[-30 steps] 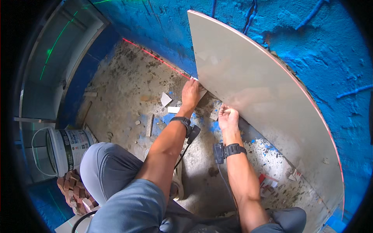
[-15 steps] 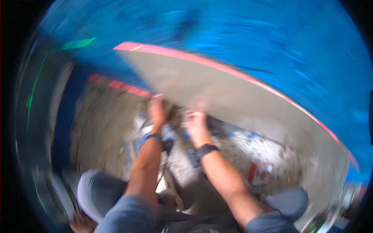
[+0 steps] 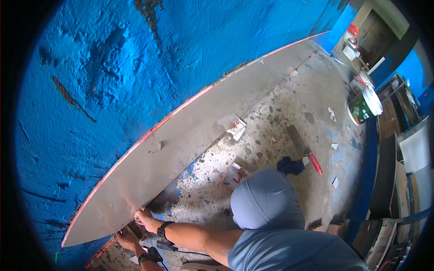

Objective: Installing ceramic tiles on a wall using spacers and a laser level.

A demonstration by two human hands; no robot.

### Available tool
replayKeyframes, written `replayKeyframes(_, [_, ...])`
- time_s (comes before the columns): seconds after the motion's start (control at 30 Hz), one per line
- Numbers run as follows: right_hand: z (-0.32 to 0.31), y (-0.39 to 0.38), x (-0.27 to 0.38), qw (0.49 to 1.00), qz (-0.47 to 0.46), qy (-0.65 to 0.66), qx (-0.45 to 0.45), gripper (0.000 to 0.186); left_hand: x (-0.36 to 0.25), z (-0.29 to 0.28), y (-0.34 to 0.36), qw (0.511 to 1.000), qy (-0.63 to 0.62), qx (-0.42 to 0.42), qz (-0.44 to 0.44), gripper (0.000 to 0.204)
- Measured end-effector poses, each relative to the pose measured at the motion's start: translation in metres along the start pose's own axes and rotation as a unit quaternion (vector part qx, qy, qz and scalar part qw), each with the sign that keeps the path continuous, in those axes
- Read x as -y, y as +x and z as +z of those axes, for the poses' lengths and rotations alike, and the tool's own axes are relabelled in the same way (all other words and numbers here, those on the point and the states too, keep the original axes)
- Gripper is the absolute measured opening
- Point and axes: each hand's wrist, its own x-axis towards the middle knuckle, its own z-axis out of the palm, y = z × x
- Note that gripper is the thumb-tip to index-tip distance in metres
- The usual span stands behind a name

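Observation:
Along the foot of a rough blue wall [image 3: 113,90] stands a long grey tile skirting [image 3: 176,151], with a reddish laser line along its top edge. My left hand [image 3: 126,239] is at the skirting's near lower corner, its fingers curled around something small and dark, partly hidden. Just to the right, my right hand [image 3: 143,217] is closed by the same lower edge; whatever its fingers grip is hidden. A dark strap circles each wrist, and a small dark device [image 3: 166,245] with a cable lies by the forearms.
My bent knee [image 3: 269,198] blocks part of the speckled concrete floor [image 3: 271,117]. Beyond it lie a red-handled tool [image 3: 315,163], a dark blue cloth [image 3: 290,165] and tile scraps [image 3: 237,129]. A white-and-green bucket [image 3: 364,106] stands at right, near stacked boards [image 3: 379,244].
My view has swung to the right along the wall, so both hands now appear at the lower left. They remain by the skirting's lower edge. The bucket and red-handled tool have come into view.

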Motion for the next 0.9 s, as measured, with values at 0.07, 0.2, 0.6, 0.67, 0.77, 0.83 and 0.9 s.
replayKeyframes(0.07, [-0.006, 0.007, -0.007, 0.999, -0.015, 0.021, 0.023, 0.011, 0.004, 0.010, 0.002, 1.000, -0.014, 0.007, -0.011, 0.039])
replayKeyframes(0.2, [0.002, 0.009, -0.026, 0.999, -0.024, 0.022, 0.025, 0.010, 0.043, 0.015, 0.014, 1.000, -0.009, 0.002, -0.020, 0.040])
replayKeyframes(0.6, [0.006, -0.006, 0.008, 0.999, 0.022, -0.028, -0.019, 0.014, 0.012, 0.004, 0.008, 0.998, -0.041, 0.008, -0.052, 0.040])
replayKeyframes(0.67, [0.003, -0.001, 0.011, 0.999, 0.026, -0.023, -0.021, 0.014, 0.007, 0.009, 0.006, 0.997, -0.053, 0.005, -0.050, 0.040])
replayKeyframes(0.77, [-0.011, 0.011, 0.020, 0.997, 0.052, -0.050, -0.019, 0.022, -0.002, 0.016, 0.007, 0.997, -0.058, 0.020, -0.053, 0.040])
replayKeyframes(0.83, [-0.011, 0.009, 0.020, 0.992, 0.082, -0.092, -0.021, 0.022, 0.006, 0.019, 0.007, 0.996, -0.044, 0.036, -0.063, 0.040])
replayKeyframes(0.9, [-0.005, -0.004, 0.019, 0.990, 0.099, -0.095, -0.018, 0.017, 0.035, 0.017, 0.011, 0.998, -0.007, 0.033, -0.051, 0.042])
